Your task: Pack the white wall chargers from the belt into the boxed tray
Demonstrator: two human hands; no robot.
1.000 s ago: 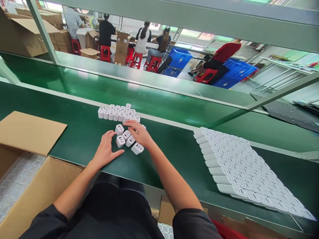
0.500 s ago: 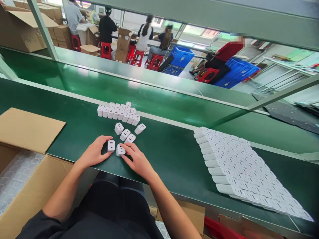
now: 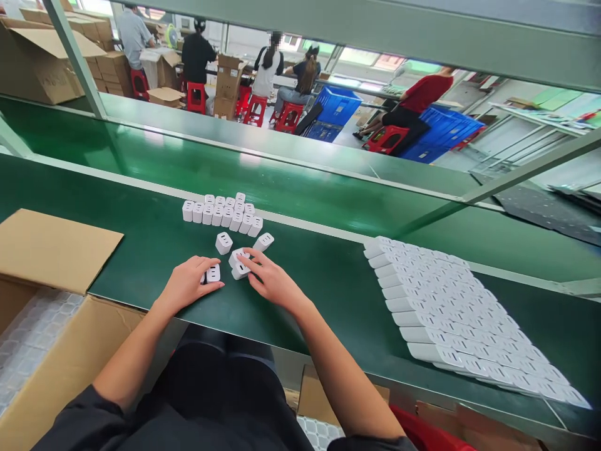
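Note:
My left hand [image 3: 190, 282] is curled round a white USB charger block [image 3: 213, 274] on the green bench, thumb in front and fingers behind. Part of a second block shows beside it, close to the palm. To its right, my right hand [image 3: 275, 280] has its fingertips on a pair of touching charger blocks [image 3: 240, 270]. Two loose blocks lie just beyond: one charger [image 3: 224, 243] stands upright, another charger [image 3: 264, 242] is tilted. Further back, several charger blocks [image 3: 217, 216] stand in rows with their slotted faces up.
A large slanted array of white chargers [image 3: 451, 313] covers the bench at right. At left, a cardboard flap [image 3: 56, 247] overlaps the bench above an open carton [image 3: 70, 369] with clear trays. A metal rail [image 3: 300, 232] runs behind the blocks. People sit at benches beyond.
The right hand has moved forward and right, from a single block near the edge to the touching pair. The left hand has closed in, with two blocks now together at it.

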